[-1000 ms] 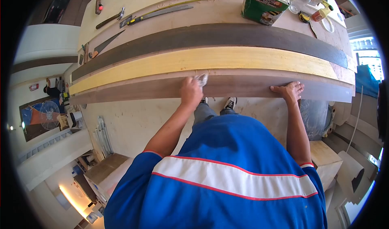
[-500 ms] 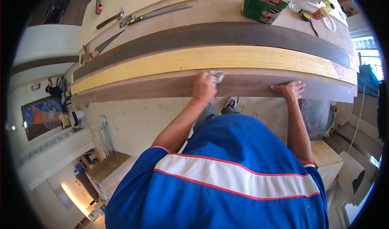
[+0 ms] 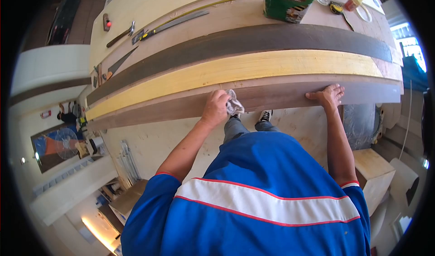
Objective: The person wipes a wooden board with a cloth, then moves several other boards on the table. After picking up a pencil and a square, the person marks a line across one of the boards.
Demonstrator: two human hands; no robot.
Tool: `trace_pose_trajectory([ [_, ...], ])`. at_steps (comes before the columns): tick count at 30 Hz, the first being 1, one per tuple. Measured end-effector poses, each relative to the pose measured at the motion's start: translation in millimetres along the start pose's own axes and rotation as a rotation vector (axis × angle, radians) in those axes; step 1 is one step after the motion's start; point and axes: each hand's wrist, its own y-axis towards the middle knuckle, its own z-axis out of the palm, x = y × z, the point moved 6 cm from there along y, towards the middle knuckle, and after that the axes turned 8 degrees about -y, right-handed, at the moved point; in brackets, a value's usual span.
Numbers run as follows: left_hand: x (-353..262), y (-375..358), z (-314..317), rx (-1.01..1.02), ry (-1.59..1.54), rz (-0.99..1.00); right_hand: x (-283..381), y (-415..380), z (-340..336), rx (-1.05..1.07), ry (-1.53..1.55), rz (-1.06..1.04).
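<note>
A long brown board (image 3: 272, 95) lies along the near edge of the workbench. My left hand (image 3: 215, 108) is closed round a crumpled whitish cloth (image 3: 234, 104), which touches this board left of its middle. Farther right, my right hand (image 3: 331, 96) rests on the same board with its fingers spread and nothing in it. Just beyond the board runs a pale yellow strip of wood (image 3: 253, 63), and behind that lies a dark board (image 3: 235, 39).
On the workbench (image 3: 244, 18) are a green can (image 3: 288, 3), a tape measure (image 3: 336, 8), a hammer (image 3: 121, 35), a handsaw (image 3: 121, 62) and a red-capped bottle (image 3: 353, 1). A wooden box (image 3: 372, 174) stands at the lower right. Another person (image 3: 68, 117) is far left.
My left hand has moved left and slightly nearer along the board with the cloth. My right hand stays on the board. The whole view has shifted a little.
</note>
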Motion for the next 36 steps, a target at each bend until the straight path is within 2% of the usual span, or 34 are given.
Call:
trace_pose_trajectory([
  [4,0,3,-20,0.072,-0.08,-0.005,32,-38,12,0.016,-0.026,-0.016],
  [7,-10,15,-12,-0.016,-0.037,0.007,55,-54,22,-0.016,-0.009,-0.014],
  [11,7,18,-5,0.053,0.039,0.187,59,-64,23,-0.043,0.027,0.0],
  [15,22,16,-27,0.169,0.01,0.364,58,-57,27,-0.048,0.029,0.042],
  [17,21,21,-28,0.215,-0.042,0.401,60,-58,23,-0.044,0.026,0.081],
  [20,-3,48,3,0.192,-0.143,0.532,64,-53,25,-0.016,-0.027,0.136],
  [23,-8,60,16,0.22,-0.09,0.534,61,-50,30,-0.013,-0.027,0.124],
  [28,32,31,-27,0.307,-0.065,0.507,58,-49,30,-0.048,-0.018,0.116],
  [32,-13,68,27,0.234,-0.143,0.584,61,-48,30,-0.027,-0.034,0.128],
  [36,-21,76,40,0.258,-0.163,0.537,59,-48,31,-0.042,-0.03,0.105],
])
